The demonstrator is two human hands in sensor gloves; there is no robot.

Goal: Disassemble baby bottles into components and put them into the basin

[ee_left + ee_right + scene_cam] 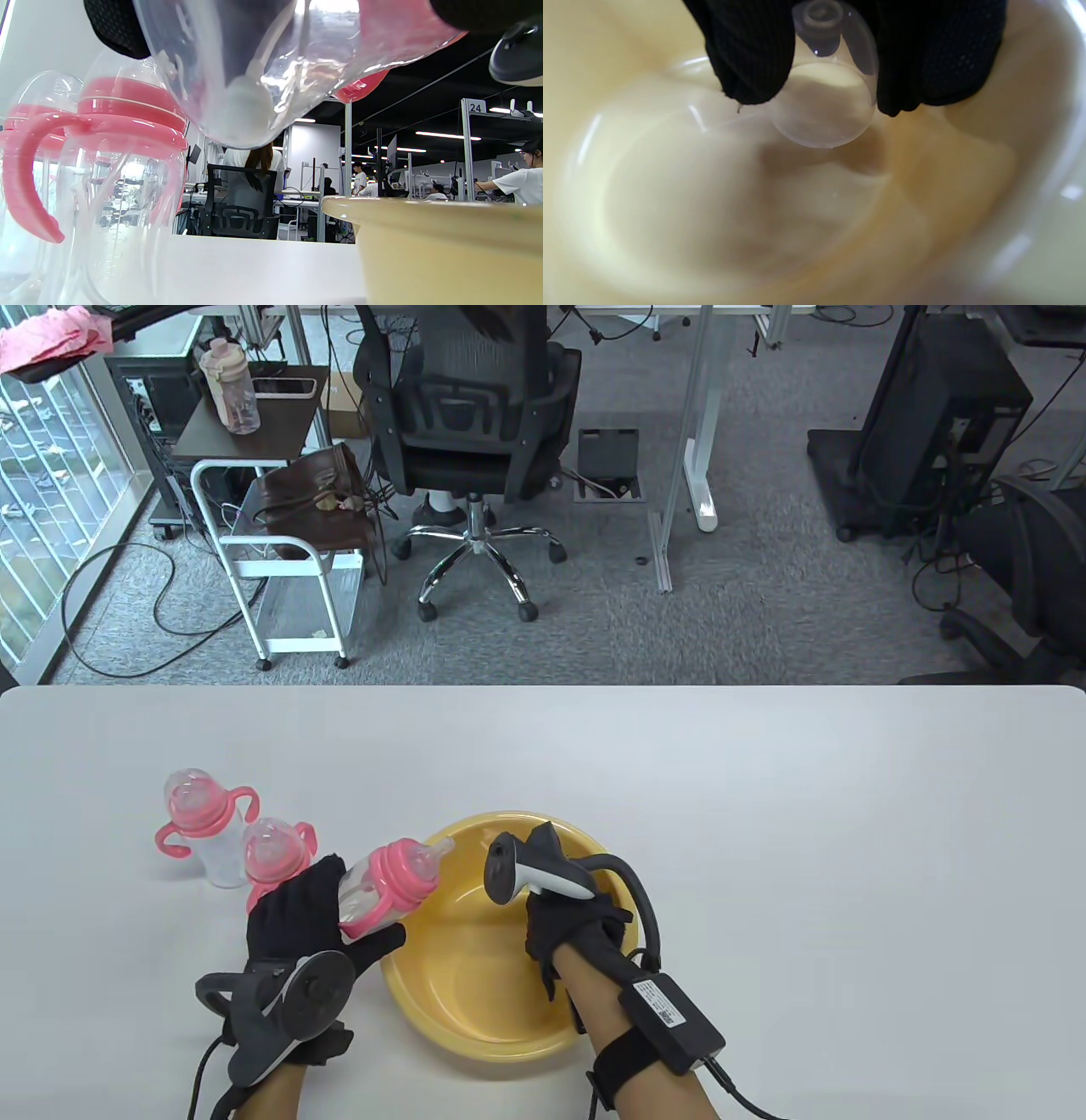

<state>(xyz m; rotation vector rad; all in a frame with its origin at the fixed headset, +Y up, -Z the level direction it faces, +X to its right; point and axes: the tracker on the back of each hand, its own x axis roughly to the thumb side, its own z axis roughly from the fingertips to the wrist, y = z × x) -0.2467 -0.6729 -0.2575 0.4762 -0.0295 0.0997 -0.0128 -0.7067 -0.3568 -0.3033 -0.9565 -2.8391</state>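
So my left hand (293, 920) has its fingers wrapped around the clear body of one baby bottle (386, 886), tipped over on its side so the nipple (433, 853) points across the rim of the yellow basin (475, 1027). The pink collar (407, 874) sits on it with no cap over the nipple.

My right hand (577, 925) is down over the basin, and in the right wrist view my fingertips (751, 63) are pinching a clear domed cap (825, 101), held just above the basin's inside. I can't tell if it's touching the bottom, the shot is pretty blurry.

The other two bottles stand upright on the white table (764, 814) just left of my left hand: the far bottle (204, 819) with its pink handles sticking out, and the near bottle (271, 853) right beside my knuckles. Both have their clear caps on. In the left wrist view they stand right next to each other.
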